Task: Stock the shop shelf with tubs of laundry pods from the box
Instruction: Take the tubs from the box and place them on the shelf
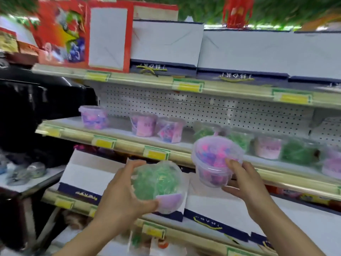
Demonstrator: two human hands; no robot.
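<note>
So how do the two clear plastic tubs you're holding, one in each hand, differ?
The clear tub of green pods in the left hand is tipped toward the camera, while the clear tub of pink and purple pods in the right hand stands nearly upright. The green tub is held lower, the pink one higher, nearer the middle shelf. Both are round, see-through and lidded.

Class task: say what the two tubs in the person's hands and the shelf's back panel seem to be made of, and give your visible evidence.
Green tub and pink tub: probably clear glossy plastic, as the coloured contents show through the walls. Back panel: likely white painted metal pegboard, given its regular rows of holes; blur leaves this open.
</note>
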